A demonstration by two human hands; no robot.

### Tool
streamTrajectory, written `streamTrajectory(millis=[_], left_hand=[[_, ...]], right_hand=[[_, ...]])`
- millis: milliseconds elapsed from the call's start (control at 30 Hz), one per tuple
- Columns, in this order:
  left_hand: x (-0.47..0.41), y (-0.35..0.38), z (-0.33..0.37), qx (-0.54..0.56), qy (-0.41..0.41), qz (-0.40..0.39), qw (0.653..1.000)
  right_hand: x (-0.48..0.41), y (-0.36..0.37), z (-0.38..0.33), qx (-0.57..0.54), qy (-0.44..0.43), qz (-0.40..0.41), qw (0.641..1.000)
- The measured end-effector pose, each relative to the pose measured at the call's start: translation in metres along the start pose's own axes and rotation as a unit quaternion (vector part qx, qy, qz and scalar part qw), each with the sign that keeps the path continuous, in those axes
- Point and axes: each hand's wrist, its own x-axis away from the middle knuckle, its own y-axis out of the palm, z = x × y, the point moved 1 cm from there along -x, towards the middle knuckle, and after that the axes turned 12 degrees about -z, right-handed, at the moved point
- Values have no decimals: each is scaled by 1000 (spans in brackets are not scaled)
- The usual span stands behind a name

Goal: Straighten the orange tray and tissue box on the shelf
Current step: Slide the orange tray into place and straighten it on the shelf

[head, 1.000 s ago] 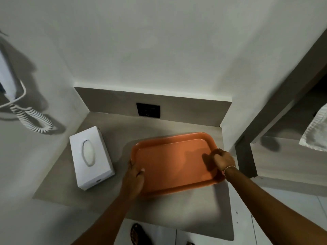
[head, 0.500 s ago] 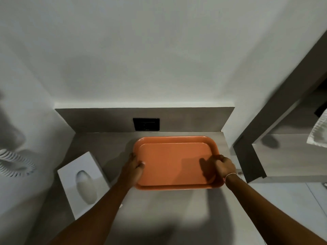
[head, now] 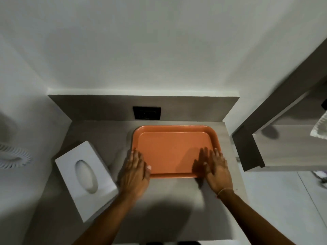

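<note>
The orange tray (head: 173,147) lies flat on the grey shelf (head: 169,200), square to the back wall at the right rear. My left hand (head: 134,172) rests flat at the tray's near left corner, fingers spread, thumb touching the rim. My right hand (head: 215,169) lies flat over the near right corner, fingers extended onto the tray. Neither hand grips anything. The white tissue box (head: 85,177) with an oval opening sits at the shelf's left, turned at an angle to the wall.
A black socket plate (head: 146,112) is set in the grey backsplash behind the tray. A coiled white cord (head: 13,156) hangs on the left wall. A wooden cabinet edge (head: 251,151) stands right of the shelf, with a white cloth (head: 321,131) at far right.
The tray has been turned from skewed to square with the wall and pushed back. Both hands have let go of its sides and now lie flat at its near corners.
</note>
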Motion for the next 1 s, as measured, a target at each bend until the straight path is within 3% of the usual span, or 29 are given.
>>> streamTrajectory(millis=[100, 233, 400, 1000], left_hand=[[38, 31, 5, -62, 60, 11, 996], [49, 46, -2, -99, 51, -22, 994], [40, 45, -6, -124, 51, -59, 989], [17, 26, -3, -121, 56, -62, 989]], right_hand=[[44, 31, -1, 98, -74, -52, 991], [62, 54, 5, 179, -54, -74, 979], [53, 56, 3, 183, -33, -71, 980], [27, 40, -7, 174, -17, -88, 981]])
